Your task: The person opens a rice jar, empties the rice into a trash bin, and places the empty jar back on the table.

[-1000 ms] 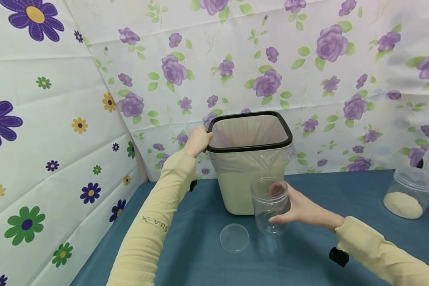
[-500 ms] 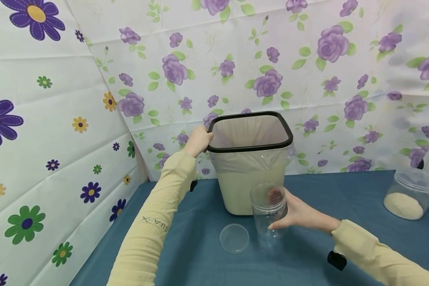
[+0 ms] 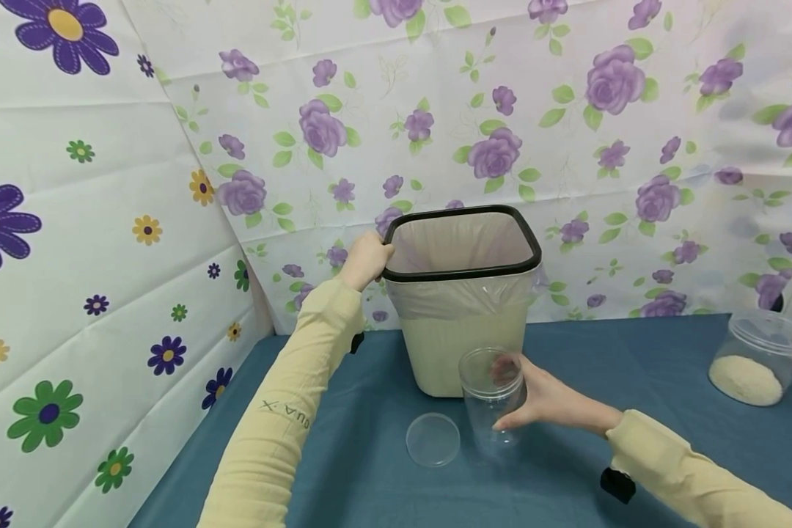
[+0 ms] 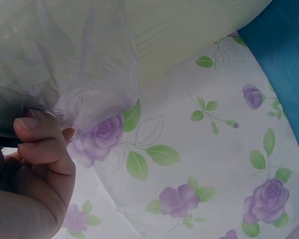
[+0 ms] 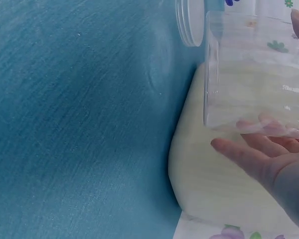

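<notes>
My left hand (image 3: 367,258) grips the black rim (image 3: 462,275) of a cream trash can (image 3: 429,352) at its left corner; in the left wrist view its fingers (image 4: 40,134) curl over that rim and the liner bag. A thin clear bag (image 3: 429,297) lines the can and folds over outside. My right hand (image 3: 541,396) holds a clear plastic jar (image 3: 491,403) around its side, upright and without a lid, in front of the can. The right wrist view shows nothing inside the jar (image 5: 254,74). A round clear lid (image 3: 433,440) lies on the table just left of it.
A clear tub (image 3: 759,359) with white grains, dark-tipped sticks showing behind it, stands at the far right of the blue-covered table (image 3: 343,455). Flowered sheets (image 3: 343,73) hang behind and at the left.
The right hand has lowered the jar toward the table and slightly to the left. The left hand stays on the rim, and the trash can and lid have not moved.
</notes>
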